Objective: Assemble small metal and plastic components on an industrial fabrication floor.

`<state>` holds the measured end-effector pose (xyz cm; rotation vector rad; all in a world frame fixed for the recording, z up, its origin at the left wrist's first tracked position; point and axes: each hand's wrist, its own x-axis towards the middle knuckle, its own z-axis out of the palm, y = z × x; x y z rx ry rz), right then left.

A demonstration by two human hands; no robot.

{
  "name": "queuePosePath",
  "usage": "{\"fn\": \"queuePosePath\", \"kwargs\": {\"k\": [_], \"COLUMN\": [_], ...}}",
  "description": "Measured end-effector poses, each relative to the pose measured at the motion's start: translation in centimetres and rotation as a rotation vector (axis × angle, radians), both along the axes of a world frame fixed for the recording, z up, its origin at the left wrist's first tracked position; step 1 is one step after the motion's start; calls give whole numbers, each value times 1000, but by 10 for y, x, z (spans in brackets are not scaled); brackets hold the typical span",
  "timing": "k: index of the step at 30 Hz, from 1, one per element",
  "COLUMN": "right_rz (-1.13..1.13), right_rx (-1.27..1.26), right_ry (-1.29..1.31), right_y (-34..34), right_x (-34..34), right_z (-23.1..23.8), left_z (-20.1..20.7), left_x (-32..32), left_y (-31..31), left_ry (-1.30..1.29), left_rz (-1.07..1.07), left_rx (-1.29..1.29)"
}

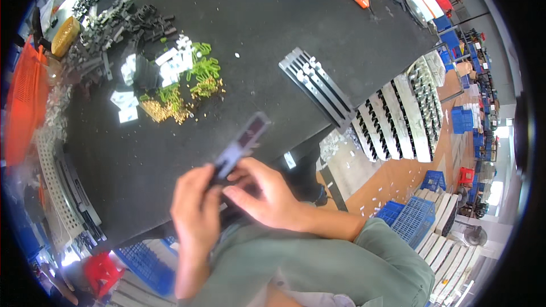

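Both hands hold one long dark grey rail-like part (243, 142) above the near edge of the black worktable (239, 40). My left hand (195, 207) grips its lower end from the left. My right hand (263, 193) pinches the same end from the right, fingers curled around it. The part tilts up and to the right and looks blurred. On the table beyond lie a grey slotted holder (317, 86), piles of green pieces (203, 69), brass pieces (165, 111) and white pieces (173, 62).
A heap of black parts (122, 23) lies at the far left by an orange crate (25, 96). Trays of loaded holders (398, 116) stand right of the table. Blue bins (412, 219) and a red stool (102, 273) sit on the floor.
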<state>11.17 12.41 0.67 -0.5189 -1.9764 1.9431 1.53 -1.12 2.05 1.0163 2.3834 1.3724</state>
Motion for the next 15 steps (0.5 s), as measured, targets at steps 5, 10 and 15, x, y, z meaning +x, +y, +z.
{"fn": "queuePosePath", "kwargs": {"k": [5,10,15], "right_rz": [-147,-151,-308], "right_rx": [-45,453,1059], "right_ry": [-81,-423,-659], "right_y": [31,88,106], "right_x": [17,30,9], "right_z": [33,41,8], "left_z": [10,-15,-29], "left_x": [28,9,-9], "left_y": [25,13,9], "left_ry": [-33,52,-45], "left_rz": [-201,31,123], "left_rx": [50,-22,61]}}
